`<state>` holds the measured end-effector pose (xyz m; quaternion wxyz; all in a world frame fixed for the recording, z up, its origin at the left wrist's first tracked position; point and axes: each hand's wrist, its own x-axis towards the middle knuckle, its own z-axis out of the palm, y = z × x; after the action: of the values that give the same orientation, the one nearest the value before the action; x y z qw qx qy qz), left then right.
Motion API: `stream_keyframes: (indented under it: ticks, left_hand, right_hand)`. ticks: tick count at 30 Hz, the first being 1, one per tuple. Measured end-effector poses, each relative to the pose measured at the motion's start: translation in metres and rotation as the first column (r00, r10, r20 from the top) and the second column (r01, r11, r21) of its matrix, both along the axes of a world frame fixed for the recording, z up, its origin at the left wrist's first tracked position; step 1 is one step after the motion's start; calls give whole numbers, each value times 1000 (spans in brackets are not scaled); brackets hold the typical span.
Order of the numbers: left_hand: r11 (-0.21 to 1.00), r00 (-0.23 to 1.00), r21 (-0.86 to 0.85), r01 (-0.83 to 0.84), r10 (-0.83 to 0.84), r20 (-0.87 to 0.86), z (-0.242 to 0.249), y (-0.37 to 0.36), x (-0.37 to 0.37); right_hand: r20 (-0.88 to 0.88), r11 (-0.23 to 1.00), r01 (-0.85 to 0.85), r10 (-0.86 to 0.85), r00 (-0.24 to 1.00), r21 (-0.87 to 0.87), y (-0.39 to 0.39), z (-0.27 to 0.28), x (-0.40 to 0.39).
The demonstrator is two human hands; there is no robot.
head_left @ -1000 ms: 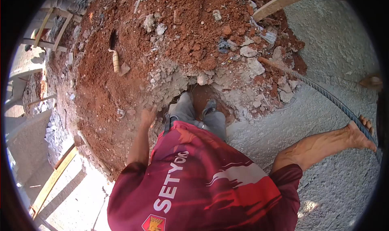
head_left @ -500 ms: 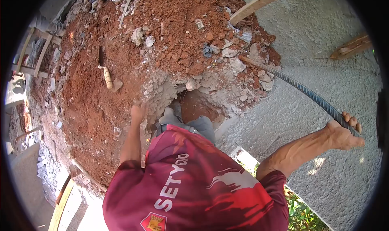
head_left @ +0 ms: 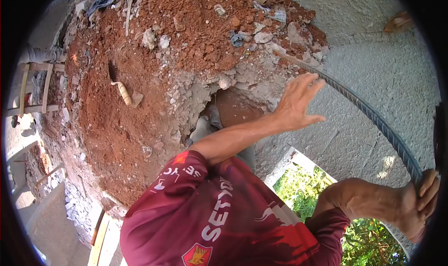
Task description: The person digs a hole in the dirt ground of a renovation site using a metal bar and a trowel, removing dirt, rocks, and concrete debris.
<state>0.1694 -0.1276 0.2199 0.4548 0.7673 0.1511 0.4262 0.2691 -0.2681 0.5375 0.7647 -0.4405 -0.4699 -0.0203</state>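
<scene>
A long ribbed steel bar (head_left: 373, 114) slants across the right side, its rusty tip among the rubble at the hole's upper right. My right hand (head_left: 415, 210) is closed around the bar's near end, close to the edge of view. In front of my body, my left hand (head_left: 298, 102) stretches out with fingers apart; its fingertips overlap the bar's upper stretch in this view, without wrapping it. Below my left forearm, a hole (head_left: 235, 108) opens in the broken ground. My legs are at the hole, partly hidden by the forearm.
Red loose soil (head_left: 126, 144) with stones covers the left and the top. A hand tool with a pale handle (head_left: 122, 92) lies there, its dark blade partly in the soil. Rough grey concrete (head_left: 364, 60) spans the right. Green plants (head_left: 303, 186) show beyond its edge.
My left hand has swung from the soil on the left across to the bar, fingers spread. My right hand has moved down and nearer with the bar's end.
</scene>
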Motion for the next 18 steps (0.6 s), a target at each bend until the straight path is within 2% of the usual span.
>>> stream_keyframes:
  ticks: [1, 3, 4, 6, 7, 9, 10, 13, 14, 17, 18]
  left_hand:
    - [1000, 1000, -6, 0, 0, 14, 14, -10, 9]
    - [994, 966, -65, -89, 102, 236, 28, -26, 20]
    - [993, 968, -72, -92, 106, 227, 23, -31, 22]
    - [975, 984, -166, 149, -130, 121, 5, -44, 18]
    - [974, 985, -170, 152, -136, 102, -4, -52, 15]
    - [977, 988, -186, 105, -81, 132, -26, -69, 8]
    - [966, 993, -231, 116, -105, 58, -40, -79, 3]
    - [955, 995, -281, 95, -100, -5, -73, -100, -7]
    - [954, 995, -286, 92, -100, -14, -81, -105, -10]
    - [949, 986, -300, 93, -129, -103, -102, -114, -17]
    - [947, 987, -309, 91, -128, -101, -110, -116, -17]
  right_hand:
    - [56, 1000, -18, 17, 998, 4, -15, 14, 2]
    - [106, 999, -47, 47, 993, -1, -40, 27, 3]
    - [15, 998, -32, 31, 999, 45, -47, 26, -1]
    - [-72, 985, -163, 159, 985, -52, -54, 10, -1]
    - [-122, 969, -225, 213, 969, -98, -54, 1, -3]
    - [-324, 962, -240, 186, 927, -133, -49, -27, -5]
    - [-421, 954, -255, 170, 891, -155, -43, -40, -5]
    - [-661, 930, -307, 101, 744, -203, -30, -77, -4]
    - [-712, 844, -531, 325, 623, -79, -27, -90, -2]
    - [-671, 827, -560, 388, 632, -49, -41, -118, -6]
    - [-644, 845, -513, 307, 700, -155, -45, -123, -7]
